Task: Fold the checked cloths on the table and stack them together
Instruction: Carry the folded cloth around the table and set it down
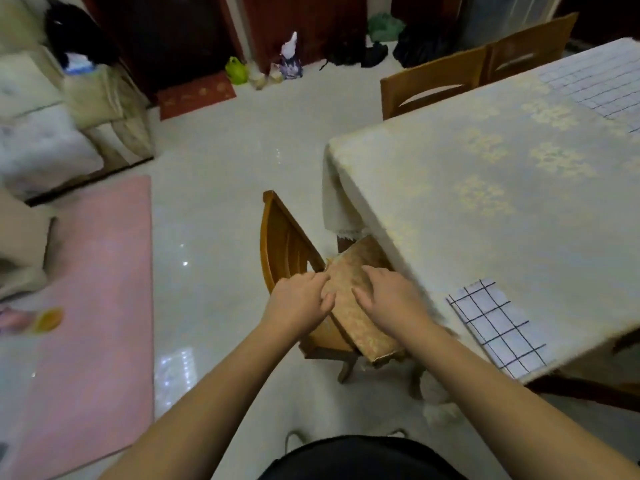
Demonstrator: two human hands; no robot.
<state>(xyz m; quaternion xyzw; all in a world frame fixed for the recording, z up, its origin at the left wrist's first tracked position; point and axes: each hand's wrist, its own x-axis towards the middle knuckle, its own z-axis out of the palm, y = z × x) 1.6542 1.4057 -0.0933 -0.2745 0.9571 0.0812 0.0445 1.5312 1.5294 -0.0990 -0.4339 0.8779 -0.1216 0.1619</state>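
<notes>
Both hands hold nothing: the left hand point(300, 295) and right hand point(389, 295) rest with loose fingers on the brown patterned chair cushion point(349, 292). Nearest folded white checked cloth point(495, 327) lies on the bench point(485, 188) corner, just right of the right hand — its long axis runs along that near edge.

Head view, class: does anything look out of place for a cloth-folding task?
Yes. Both hands, left hand and right hand, are on the brown patterned chair cushion, not the white black-checked cloth overhanging the table edge.
</notes>
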